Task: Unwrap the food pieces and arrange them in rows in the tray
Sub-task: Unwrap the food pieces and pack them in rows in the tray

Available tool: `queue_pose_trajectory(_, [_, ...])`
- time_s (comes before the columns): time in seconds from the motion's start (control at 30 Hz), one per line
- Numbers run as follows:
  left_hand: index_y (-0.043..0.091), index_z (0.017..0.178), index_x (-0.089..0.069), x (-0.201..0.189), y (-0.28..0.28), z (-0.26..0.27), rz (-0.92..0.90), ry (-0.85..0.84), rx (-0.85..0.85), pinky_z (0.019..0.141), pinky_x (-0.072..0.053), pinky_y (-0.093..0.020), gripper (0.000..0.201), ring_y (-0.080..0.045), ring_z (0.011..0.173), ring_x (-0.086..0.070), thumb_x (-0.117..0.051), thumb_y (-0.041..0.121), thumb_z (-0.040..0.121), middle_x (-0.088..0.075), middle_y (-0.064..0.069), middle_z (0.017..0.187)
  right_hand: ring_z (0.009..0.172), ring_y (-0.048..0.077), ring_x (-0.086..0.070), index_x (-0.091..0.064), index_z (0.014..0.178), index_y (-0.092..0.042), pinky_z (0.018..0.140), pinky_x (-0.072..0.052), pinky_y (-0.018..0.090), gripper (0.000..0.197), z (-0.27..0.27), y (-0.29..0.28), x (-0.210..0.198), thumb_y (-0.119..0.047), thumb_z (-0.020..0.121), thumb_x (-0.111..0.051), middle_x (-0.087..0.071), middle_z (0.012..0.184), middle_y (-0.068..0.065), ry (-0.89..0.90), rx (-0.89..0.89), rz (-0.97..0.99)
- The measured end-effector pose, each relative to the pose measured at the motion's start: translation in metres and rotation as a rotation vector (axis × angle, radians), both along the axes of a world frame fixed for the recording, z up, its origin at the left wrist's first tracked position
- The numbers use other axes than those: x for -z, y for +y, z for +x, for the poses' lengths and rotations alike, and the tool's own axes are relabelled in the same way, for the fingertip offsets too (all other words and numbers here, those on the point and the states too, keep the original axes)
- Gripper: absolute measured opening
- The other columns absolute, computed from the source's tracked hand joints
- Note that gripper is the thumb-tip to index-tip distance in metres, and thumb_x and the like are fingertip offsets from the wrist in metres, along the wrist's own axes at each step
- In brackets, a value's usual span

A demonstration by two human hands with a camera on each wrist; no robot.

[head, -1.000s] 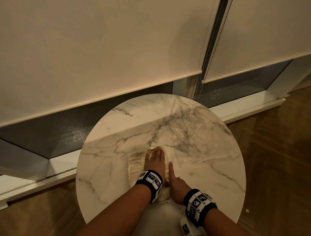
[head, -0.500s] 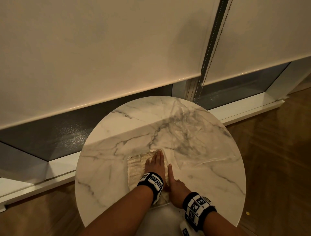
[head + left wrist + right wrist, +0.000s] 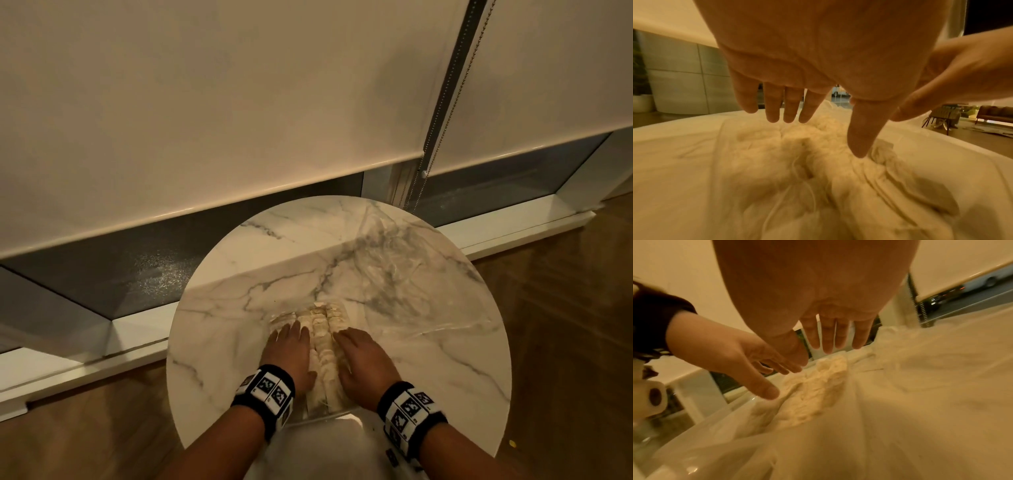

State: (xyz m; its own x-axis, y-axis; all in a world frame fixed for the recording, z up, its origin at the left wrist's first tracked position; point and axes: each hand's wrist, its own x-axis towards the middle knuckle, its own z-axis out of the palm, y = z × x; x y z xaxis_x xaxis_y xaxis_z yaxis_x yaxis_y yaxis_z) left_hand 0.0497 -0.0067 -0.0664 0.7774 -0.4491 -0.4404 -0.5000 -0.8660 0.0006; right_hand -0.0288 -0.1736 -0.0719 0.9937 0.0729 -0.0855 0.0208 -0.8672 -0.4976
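Neither grip closes on anything: the left hand [image 3: 291,353] and right hand [image 3: 364,359] lie palm-down, fingers straight and slightly spread, flanking the pale, ridged food pieces [image 3: 323,342]. These sit in rows inside the clear plastic tray [image 3: 317,416] at the near edge of the round white marble bench [image 3: 428,359], with crinkled transparent wrap [image 3: 404,274] far right.

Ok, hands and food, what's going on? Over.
Left hand open, right hand open, flat either side of food pieces. Pieces in rows. Clear wrap lies beside.
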Motion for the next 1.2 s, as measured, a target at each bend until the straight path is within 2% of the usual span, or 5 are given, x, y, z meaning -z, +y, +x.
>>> queue_pose_trajectory(0.17, [0.012, 0.156, 0.006, 0.015, 0.012, 0.002, 0.233, 0.100, 0.045, 0.120, 0.004, -0.054, 0.115, -0.031, 0.151, 0.001, -0.065, 0.060, 0.080, 0.007, -0.013, 0.164, 0.153, 0.027, 0.003, 0.005, 0.158, -0.012, 0.124, -0.001, 0.048, 0.109, 0.026, 0.009, 0.010, -0.050, 0.085, -0.066, 0.003, 0.166, 0.011, 0.330, -0.262, -0.398])
queue_pose_trajectory(0.27, [0.011, 0.155, 0.011, 0.017, 0.016, 0.004, 0.289, 0.099, 0.054, 0.117, 0.009, -0.059, 0.121, -0.031, 0.151, 0.003, -0.068, 0.060, 0.078, 0.009, -0.013, 0.164, 0.152, 0.025, 0.012, 0.015, 0.156, -0.012, 0.121, 0.004, 0.056, 0.122, 0.035, 0.004, 0.018, -0.061, 0.080, -0.067, 0.015, 0.165, 0.009, 0.430, -0.318, -0.516])
queue_pose_trajectory(0.67, [0.005, 0.153, 0.014, 0.030, 0.027, 0.003, 0.416, 0.007, 0.167, 0.114, 0.017, -0.056, 0.144, -0.032, 0.151, 0.004, -0.070, 0.077, 0.062, 0.010, -0.016, 0.163, 0.152, 0.025, 0.013, 0.017, 0.155, -0.009, 0.110, 0.010, 0.074, 0.130, 0.041, 0.010, 0.023, -0.063, 0.075, -0.071, 0.018, 0.164, 0.010, 0.516, -0.340, -0.712])
queue_pose_trajectory(0.93, [0.005, 0.153, 0.016, 0.019, 0.018, 0.005, 0.194, 0.004, 0.101, 0.118, 0.013, -0.054, 0.134, -0.027, 0.151, 0.007, -0.063, 0.075, 0.071, 0.014, -0.015, 0.162, 0.153, 0.023, 0.006, 0.013, 0.156, -0.009, 0.112, 0.004, 0.071, 0.130, 0.049, 0.011, 0.013, -0.064, 0.075, -0.073, 0.010, 0.165, 0.010, 0.462, -0.295, -0.590])
queue_pose_trajectory(1.2, [0.007, 0.151, 0.023, 0.024, -0.002, 0.006, 0.209, 0.092, 0.067, 0.117, 0.012, -0.057, 0.162, -0.032, 0.149, 0.016, -0.068, 0.089, 0.045, 0.020, -0.014, 0.161, 0.152, 0.027, 0.016, 0.019, 0.153, -0.005, 0.111, 0.005, 0.073, 0.156, 0.069, 0.012, 0.012, -0.077, 0.055, -0.078, 0.020, 0.163, 0.013, 0.484, -0.327, -0.717])
